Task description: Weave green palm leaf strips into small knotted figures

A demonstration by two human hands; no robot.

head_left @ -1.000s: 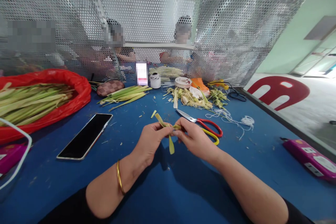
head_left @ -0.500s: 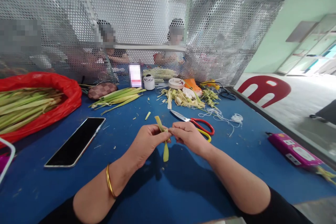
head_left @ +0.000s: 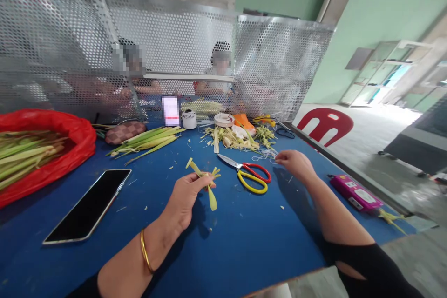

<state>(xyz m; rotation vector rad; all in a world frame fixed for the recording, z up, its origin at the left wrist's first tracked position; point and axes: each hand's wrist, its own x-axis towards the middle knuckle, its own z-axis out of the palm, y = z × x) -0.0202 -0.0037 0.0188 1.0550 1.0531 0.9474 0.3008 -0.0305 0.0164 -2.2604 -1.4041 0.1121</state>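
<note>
My left hand [head_left: 188,195] pinches a small knot of pale green husk strips [head_left: 213,200] between thumb and fingers, the ends sticking out in several directions. Over to the right, my right hand [head_left: 296,163] has its fingers closed at the loose white string [head_left: 267,154], which meets the fingertips; the string's ball is out of sight. Between the two hands lie scissors [head_left: 239,165] with one red and one yellow handle, blades pointing away to the left.
Husk scraps [head_left: 232,138], a tape roll [head_left: 224,120] and a white jar [head_left: 189,120] stand at the back. On the left are a red bag [head_left: 78,137] of long leaves, a leaf bundle [head_left: 146,142] and a phone [head_left: 89,207]. A purple pack [head_left: 356,193] lies right.
My right hand has left the husk piece and moved right to the white string. The left hand keeps hold of the husk strips. The view has tipped up and turned right.
</note>
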